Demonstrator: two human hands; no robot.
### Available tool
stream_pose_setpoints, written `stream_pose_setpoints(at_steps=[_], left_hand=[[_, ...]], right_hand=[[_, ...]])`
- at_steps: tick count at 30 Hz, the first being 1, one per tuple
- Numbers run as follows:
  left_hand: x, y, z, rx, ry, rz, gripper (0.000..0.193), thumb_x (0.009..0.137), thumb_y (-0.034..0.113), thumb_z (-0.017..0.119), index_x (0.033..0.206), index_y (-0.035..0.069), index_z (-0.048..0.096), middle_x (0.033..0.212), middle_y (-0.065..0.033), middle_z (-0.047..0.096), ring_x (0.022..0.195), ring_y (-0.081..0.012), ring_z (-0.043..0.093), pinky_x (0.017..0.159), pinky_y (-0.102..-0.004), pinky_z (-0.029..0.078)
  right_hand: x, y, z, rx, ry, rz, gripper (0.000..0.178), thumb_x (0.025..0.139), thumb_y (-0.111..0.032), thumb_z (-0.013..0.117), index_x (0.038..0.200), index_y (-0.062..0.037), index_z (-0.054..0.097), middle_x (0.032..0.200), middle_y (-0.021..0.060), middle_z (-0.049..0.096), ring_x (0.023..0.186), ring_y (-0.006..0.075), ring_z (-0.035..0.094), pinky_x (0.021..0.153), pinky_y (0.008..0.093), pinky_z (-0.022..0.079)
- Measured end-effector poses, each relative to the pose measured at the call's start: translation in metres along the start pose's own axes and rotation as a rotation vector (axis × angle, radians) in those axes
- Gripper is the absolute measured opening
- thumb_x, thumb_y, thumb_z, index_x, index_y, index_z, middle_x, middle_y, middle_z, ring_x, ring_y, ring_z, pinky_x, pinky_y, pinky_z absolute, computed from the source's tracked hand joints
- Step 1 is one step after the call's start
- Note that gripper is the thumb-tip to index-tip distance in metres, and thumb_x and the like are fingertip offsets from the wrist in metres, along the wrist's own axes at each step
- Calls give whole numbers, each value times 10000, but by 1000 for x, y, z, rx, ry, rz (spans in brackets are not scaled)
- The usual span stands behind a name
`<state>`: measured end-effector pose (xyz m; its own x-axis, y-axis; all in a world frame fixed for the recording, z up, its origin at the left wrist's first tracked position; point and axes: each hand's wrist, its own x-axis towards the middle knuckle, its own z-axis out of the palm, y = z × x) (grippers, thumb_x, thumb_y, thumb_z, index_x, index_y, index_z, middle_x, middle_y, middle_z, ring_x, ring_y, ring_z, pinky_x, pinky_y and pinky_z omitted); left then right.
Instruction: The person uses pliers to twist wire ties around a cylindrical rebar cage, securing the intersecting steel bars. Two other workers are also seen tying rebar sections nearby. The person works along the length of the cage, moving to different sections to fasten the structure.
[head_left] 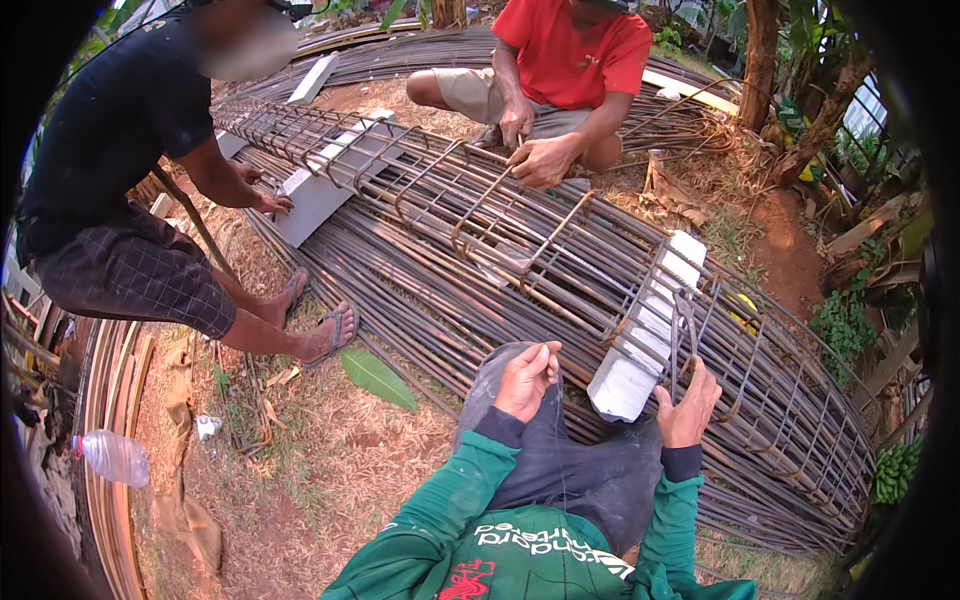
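Note:
My right hand (688,408) grips the handles of a pair of pincers (686,318), whose jaws point away from me over the rebar cage. Raised above my thigh, my left hand (528,382) has its fingers curled and pinched together; anything in them is too small to make out. The long rebar cage (535,245), made of rusty bars with square stirrups, lies across a thick stack of loose rebar (400,290). Beside the pincers, a white block (630,365) runs crosswise under the cage. A second white block (312,205) supports it farther left.
A co-worker in red (572,55) crouches across the cage, both hands at its bars. Another in dark clothes (120,130) bends at the left, hands by the second block. A plastic bottle (115,458) lies near planks (115,375) at the left. Tree trunks (760,60) stand far right.

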<state>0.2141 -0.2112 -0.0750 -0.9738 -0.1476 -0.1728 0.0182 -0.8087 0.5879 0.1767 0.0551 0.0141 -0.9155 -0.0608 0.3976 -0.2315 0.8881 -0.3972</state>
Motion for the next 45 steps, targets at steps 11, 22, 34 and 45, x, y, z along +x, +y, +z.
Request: stream_pose_setpoints(at_steps=[11, 22, 34, 45], left_hand=[[0, -4, 2, 34, 4, -13, 285, 1027, 201, 592, 1205, -17, 632, 853, -6, 615, 750, -101, 540, 698, -247, 458], [6, -5, -3, 5, 13, -7, 254, 1030, 194, 581, 1193, 4, 620, 846, -13, 605, 746, -109, 532, 700, -270, 465], [3, 3, -6, -54, 59, 48, 247, 1039, 198, 568, 1201, 19, 620, 876, -28, 620, 719, -85, 539, 640, -224, 448], [-2, 30, 3, 154, 183, 162, 204, 1026, 151, 591, 1118, -15, 665, 834, -27, 668, 643, -45, 550, 560, -184, 432]], right_hand=[[-9, 6, 5, 14, -6, 7, 925, 621, 2, 858, 1447, -24, 445, 1270, 212, 515, 1173, 409, 465, 1047, 483, 373], [-13, -7, -3, 6, 93, -28, 678, 732, -40, 801, 1348, -15, 520, 1276, 217, 511, 1191, 412, 457, 1047, 478, 366], [-84, -119, 28, 1232, -851, 456, 329, 1040, -197, 547, 1276, 33, 559, 818, 20, 599, 655, 55, 518, 571, 214, 403], [-69, -110, 27, 1252, -915, 456, 276, 1037, -119, 506, 1251, 15, 618, 663, -96, 372, 534, 10, 291, 475, 206, 236]])
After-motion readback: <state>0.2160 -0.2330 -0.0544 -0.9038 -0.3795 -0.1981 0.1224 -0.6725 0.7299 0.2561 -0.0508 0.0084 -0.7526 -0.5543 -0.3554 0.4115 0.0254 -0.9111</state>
